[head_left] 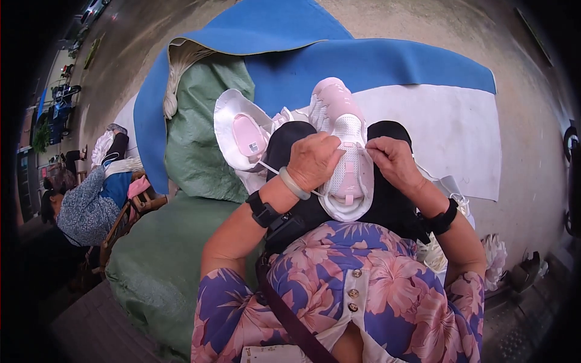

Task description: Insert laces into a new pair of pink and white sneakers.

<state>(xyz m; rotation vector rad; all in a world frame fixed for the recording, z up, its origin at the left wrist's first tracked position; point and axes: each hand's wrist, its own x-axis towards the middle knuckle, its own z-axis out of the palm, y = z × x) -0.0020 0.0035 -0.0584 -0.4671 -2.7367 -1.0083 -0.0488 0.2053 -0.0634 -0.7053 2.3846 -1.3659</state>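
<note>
A white and pink shoe (348, 124) lies across my black-clad lap, its toe pointing away from me and its opening toward my body. Over its mesh tongue, my left hand (313, 160) is closed at the left row of lace holes, fingertips pinched. Its fingers partly hide what they grip; a white lace hangs near it. Opposite, my right hand (394, 162) pinches a thin white shoelace (363, 149) that runs to the shoe's right edge. Left of my knees rests another white and pink shoe piece (249, 134), with a small label inside.
Green sacks (206, 127) lie at my left, one behind the other. A blue and white sheet (387, 63) spreads beyond my knees. Bundled white laces (181, 66) hang at its left fold. Another person (94, 202) sits at far left. White shoe pieces (495, 260) lie at right.
</note>
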